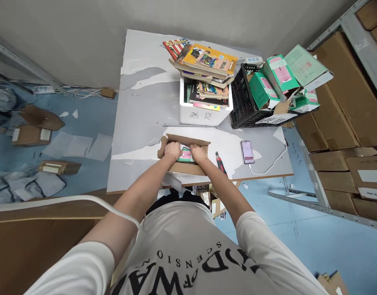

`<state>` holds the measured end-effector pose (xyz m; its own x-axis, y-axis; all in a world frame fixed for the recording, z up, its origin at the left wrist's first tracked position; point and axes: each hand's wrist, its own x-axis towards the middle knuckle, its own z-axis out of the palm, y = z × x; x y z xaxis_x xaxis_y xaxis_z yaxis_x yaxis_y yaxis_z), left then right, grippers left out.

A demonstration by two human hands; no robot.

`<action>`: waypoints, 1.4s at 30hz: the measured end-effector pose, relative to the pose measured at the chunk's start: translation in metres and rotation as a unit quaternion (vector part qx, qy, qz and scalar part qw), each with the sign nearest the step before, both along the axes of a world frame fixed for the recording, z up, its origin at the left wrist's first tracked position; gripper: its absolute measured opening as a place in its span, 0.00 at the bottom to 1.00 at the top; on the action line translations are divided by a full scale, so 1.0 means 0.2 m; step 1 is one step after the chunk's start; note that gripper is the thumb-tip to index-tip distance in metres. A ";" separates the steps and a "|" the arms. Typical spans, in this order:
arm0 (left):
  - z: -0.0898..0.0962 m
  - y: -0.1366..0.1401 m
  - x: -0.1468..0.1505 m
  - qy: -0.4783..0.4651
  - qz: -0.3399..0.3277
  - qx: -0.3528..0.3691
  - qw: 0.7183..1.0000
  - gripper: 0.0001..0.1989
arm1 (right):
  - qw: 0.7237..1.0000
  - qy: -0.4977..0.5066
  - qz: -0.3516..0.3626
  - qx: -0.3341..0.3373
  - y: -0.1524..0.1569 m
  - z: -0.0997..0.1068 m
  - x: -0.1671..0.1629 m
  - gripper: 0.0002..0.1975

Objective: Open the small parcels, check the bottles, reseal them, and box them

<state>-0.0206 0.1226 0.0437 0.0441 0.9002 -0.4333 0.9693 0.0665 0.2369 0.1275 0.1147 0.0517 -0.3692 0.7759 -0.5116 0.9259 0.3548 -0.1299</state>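
An open brown cardboard box [188,168] stands near the front edge of the table, its flaps raised. Inside lies a small green and pink box [186,154], partly covered by my hands. My left hand [173,150] is closed at the left end of that small box, its knuckles up. At the other end my right hand [199,153] is closed in the same way. The fingertips of both hands are hidden inside the cardboard. Just right of the carton lies a red and black utility knife [220,163].
Behind the carton stand a white bin [203,114] piled with books [206,61] and a black crate [246,110] of green boxes [279,76]. A phone [247,152] on a cable lies at right. Shelves of cartons [345,90] flank the table [139,110].
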 end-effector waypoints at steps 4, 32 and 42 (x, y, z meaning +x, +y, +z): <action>0.06 -0.07 -0.02 -0.044 0.014 0.042 0.998 0.18 | 0.995 0.071 -0.032 0.054 -0.03 0.01 0.04 0.16; 0.37 -0.44 -0.50 -0.560 0.351 0.209 0.721 0.25 | 0.719 0.642 -0.264 0.042 -0.30 0.45 -0.37 0.17; -0.23 -0.33 -1.01 -0.349 0.489 0.173 0.780 0.21 | 0.905 0.356 -0.224 0.067 -0.24 0.14 0.03 0.09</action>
